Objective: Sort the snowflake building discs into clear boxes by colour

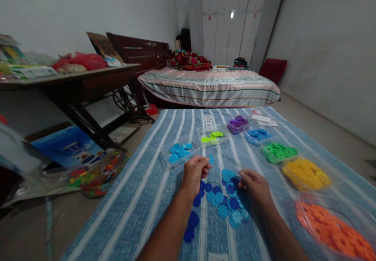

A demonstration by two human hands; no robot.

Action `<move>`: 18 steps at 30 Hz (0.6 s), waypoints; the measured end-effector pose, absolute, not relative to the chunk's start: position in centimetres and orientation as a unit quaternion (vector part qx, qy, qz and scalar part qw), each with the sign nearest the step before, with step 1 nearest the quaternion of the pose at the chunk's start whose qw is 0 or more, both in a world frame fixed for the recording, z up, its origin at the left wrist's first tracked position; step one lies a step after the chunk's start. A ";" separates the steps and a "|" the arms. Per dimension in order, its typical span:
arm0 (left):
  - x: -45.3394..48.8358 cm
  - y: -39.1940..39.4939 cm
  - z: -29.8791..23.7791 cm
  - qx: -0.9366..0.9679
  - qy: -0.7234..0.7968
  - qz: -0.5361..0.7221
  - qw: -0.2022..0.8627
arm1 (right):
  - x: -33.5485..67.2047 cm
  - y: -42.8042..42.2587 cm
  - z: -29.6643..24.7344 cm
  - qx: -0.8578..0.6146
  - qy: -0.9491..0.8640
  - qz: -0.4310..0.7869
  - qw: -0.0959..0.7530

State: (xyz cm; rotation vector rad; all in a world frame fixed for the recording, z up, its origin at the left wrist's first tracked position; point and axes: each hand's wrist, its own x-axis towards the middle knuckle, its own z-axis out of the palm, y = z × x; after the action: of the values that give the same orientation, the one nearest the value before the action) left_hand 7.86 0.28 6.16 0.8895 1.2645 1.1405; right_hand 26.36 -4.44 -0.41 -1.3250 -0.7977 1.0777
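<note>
My left hand [196, 173] is closed in a pinch on a light blue flower-shaped disc [211, 159], just above the cloth. My right hand [256, 186] is closed too, its fingertips beside the loose pile; whatever they pinch is hidden. Between and below my hands lie light blue discs [222, 211] mixed with dark blue discs [234, 203]. More dark blue discs [190, 226] sit beside my left forearm. Beyond my left hand, a clear plastic tray [165, 157] holds several light blue discs [178, 152].
Clear trays along the back and right hold lime discs [212, 137], purple pieces [237, 124], blue discs [257, 136], green discs [279, 152], yellow discs [306, 174] and orange discs [335, 229]. White cards [262, 118] lie at the far right. A sewing-machine table [96, 77] stands left.
</note>
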 end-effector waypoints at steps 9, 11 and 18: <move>8.8 -0.7 4.5 0.300 0.527 0.522 0.600 | 26.2 -4.4 -0.2 -0.584 -0.341 0.457 0.578; 9.6 -1.2 4.2 0.338 0.527 0.503 0.596 | 26.2 -4.5 -0.2 -0.585 -0.346 0.456 0.574; 10.4 -1.7 3.7 0.504 0.550 0.406 0.528 | 26.2 -4.3 -0.4 -0.573 -0.329 0.470 0.586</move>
State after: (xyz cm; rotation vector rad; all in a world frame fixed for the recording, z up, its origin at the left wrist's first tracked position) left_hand 10.42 -1.70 3.66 1.2038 1.3145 0.9694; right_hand 26.22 -4.27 -0.38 -1.3358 -0.7680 1.0950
